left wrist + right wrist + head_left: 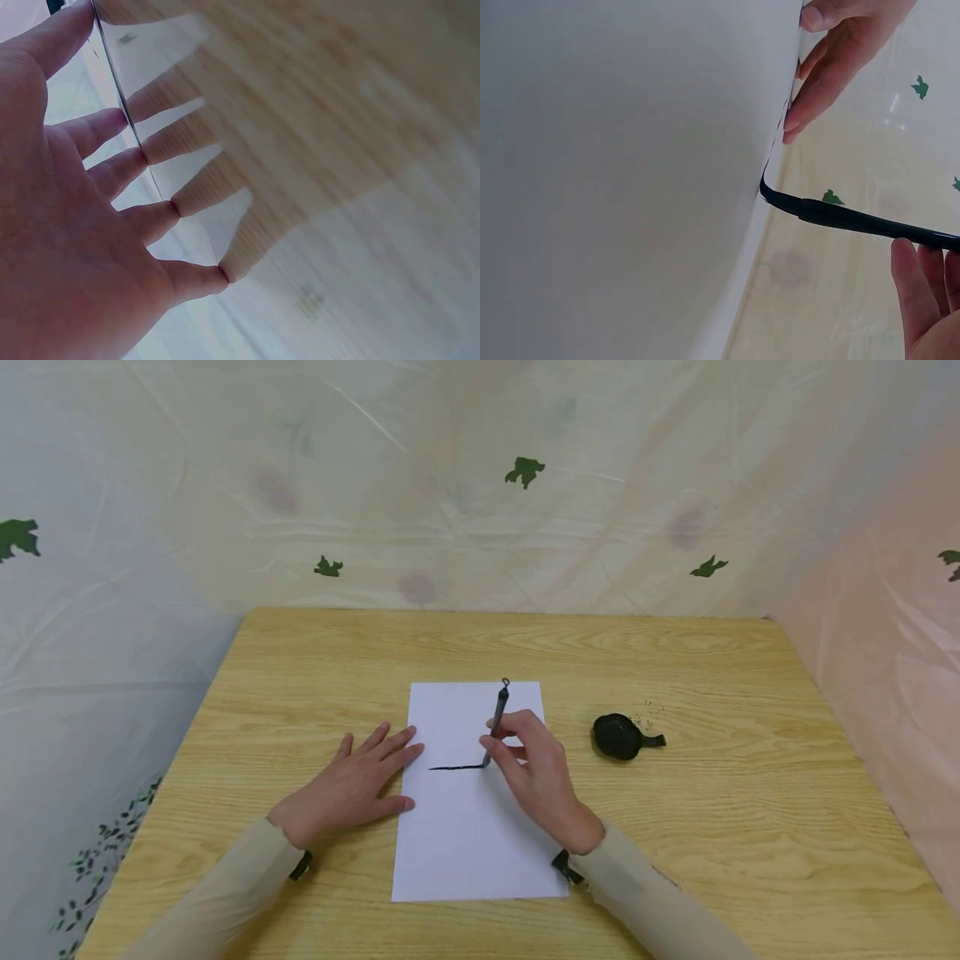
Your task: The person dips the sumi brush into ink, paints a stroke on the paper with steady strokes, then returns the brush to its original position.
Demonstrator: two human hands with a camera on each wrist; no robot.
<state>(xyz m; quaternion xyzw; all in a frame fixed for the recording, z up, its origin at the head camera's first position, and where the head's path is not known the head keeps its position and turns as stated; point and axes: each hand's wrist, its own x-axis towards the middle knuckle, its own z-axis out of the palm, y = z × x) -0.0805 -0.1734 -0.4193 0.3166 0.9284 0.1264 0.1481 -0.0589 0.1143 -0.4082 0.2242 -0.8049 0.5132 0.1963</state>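
Note:
A white sheet of paper (480, 852) lies on the wooden table, with a thin black line (456, 767) across it. My right hand (536, 772) pinches a dark brush (497, 714) between thumb and fingers, its loop end up. In the right wrist view the black tip of the brush (780, 199) is bent against the paper, at the right end of the line. My left hand (356, 785) lies flat with spread fingers, its fingertips on the paper's left edge. The left wrist view shows the palm side of the left hand (82, 217), holding nothing.
To the right of the paper sits a small black ink dish (617, 737) with a short handle, and dark specks lie beside it. The wooden table (750, 827) reaches back to a pale curtain (465, 527) with green leaf shapes, which also hangs at both sides.

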